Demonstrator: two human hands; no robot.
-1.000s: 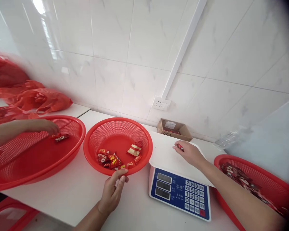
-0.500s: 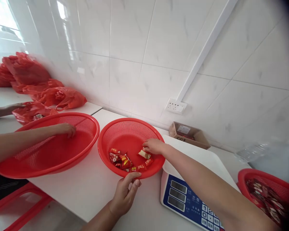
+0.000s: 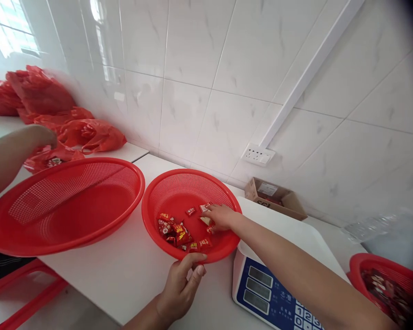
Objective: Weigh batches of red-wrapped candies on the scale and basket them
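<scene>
My left hand point(image 3: 182, 288) pinches the near rim of a round red plastic basket point(image 3: 158, 190), thumb and fingers closed on it. Inside this basket, small wrapped candies point(image 3: 182, 233) lie in a loose heap at the near left. Over the basket's right side reaches my right hand point(image 3: 223, 216), its fingers stretched out and apart just above or touching several candies. A beige-wrapped candy point(image 3: 205, 221) shows under those fingers, partly covered. One small red candy point(image 3: 190, 211) lies alone left of the hand.
A second red basket point(image 3: 89, 201) stands at left. Beyond it, a co-worker's hand point(image 3: 44, 136) is at red plastic bags point(image 3: 98, 135). On the right are a digital scale point(image 3: 258, 288) under my forearm, a cardboard box point(image 3: 275, 197) and a candy-filled red basket point(image 3: 382, 266).
My right hand's fingers have spread, and small candies now lie beside it in the basket. The co-worker's arm has moved out of the left basket to the bags. My left hand keeps the rim.
</scene>
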